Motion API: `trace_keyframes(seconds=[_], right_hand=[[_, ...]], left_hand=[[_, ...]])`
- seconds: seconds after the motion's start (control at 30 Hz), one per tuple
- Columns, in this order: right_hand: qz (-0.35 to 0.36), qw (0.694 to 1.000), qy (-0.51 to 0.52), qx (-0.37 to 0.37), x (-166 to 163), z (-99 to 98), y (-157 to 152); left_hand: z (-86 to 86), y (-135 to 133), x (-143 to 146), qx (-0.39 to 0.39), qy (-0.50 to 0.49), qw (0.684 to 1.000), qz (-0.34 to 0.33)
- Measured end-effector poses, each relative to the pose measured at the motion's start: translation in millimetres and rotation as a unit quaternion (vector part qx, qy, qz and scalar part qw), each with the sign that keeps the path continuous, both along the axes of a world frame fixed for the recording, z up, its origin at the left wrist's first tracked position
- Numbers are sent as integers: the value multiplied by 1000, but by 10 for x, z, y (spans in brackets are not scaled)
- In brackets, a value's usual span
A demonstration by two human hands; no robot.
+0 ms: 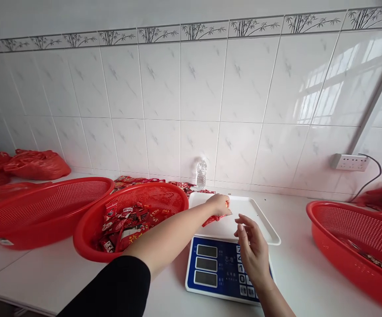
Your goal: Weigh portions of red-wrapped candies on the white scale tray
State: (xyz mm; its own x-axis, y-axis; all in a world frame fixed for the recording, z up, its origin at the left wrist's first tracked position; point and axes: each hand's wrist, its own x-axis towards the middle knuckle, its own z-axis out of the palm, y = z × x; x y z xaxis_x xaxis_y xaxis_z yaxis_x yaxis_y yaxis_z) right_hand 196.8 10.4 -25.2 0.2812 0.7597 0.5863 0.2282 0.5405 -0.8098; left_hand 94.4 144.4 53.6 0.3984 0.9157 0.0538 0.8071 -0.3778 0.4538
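Observation:
My left hand [219, 204] is closed over the white tray of a digital scale [257, 213]. Its fingers grip a red printed packet [212, 220], partly covered by the hand. Just to the right, my right hand [253, 246] hovers over the tray's front edge and the number keys, fingers curved and apart, holding nothing. Below the tray, the blue panel [225, 268] carries three grey displays. Left of the scale, a red oval basket [88, 240] contains many small red packets [125, 224], some hidden behind my left forearm.
A second red basket [42, 220] stands farther left, near red plastic bags [37, 165]. Another red basket [352, 259] sits at the right, below a wall socket [349, 162] with a black cable. A clear plastic bottle [201, 172] and red wrappers [138, 180] lie along the tiled wall.

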Motion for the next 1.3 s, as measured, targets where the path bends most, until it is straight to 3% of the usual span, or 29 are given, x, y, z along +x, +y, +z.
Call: trace_keyframes(seconds=[0.17, 0.3, 0.47, 0.6, 0.73, 0.93, 1.1, 1.2, 1.3], right_hand=[[7, 1000, 11, -1, -5, -3, 1], [4, 1000, 21, -2, -6, -5, 3], [7, 1000, 19, 2, -2, -7, -2], [1, 1000, 15, -2, 5, -14, -2], [-4, 1000, 18, -6, 5, -35, 9], [-20, 999, 29, -7, 7, -57, 7], [-46, 999, 21, -5, 13, -54, -40], [-61, 998, 23, 0, 19, -79, -56], [-79, 997, 21, -4, 22, -101, -65]], left_hand=[[279, 38, -84, 41, -86, 995, 42], [430, -12, -307, -44, -101, 993, 39], [287, -236, -545, -154, -3, 987, 44], [207, -345, -519, -136, 110, 982, 66], [195, -349, -455, -94, 139, 985, 48], [114, -278, -577, -63, 73, 994, 46], [70, -372, -672, -51, 11, 998, 37], [156, -441, -780, -47, -48, 997, 31], [388, -437, -1117, -28, -145, 988, 55]])
